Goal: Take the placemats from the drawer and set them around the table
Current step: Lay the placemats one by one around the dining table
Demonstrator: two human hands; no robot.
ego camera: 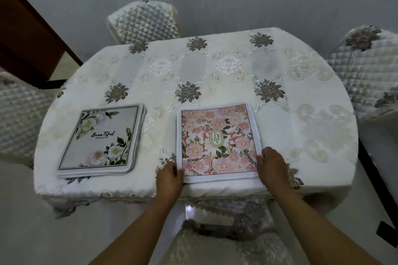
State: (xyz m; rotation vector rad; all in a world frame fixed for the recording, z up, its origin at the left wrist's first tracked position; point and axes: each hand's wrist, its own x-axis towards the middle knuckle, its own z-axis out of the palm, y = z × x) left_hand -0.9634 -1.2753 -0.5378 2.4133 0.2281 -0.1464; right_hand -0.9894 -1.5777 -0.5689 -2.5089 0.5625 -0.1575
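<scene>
A pink floral placemat (217,140) marked "Garden" lies flat near the front edge of the table (312,114), which wears a cream embroidered cloth. My left hand (169,176) pinches its near left corner. My right hand (272,163) grips its near right corner. To the left, a small stack of grey placemats (101,142) printed "Beautiful" with white flowers rests on the cloth, untouched by either hand.
Quilted chairs surround the table: one at the far side (144,20), one right (366,66), one left (19,112), and one right below me (226,243). A dark wooden piece (28,34) stands at the upper left. A grey wall runs behind.
</scene>
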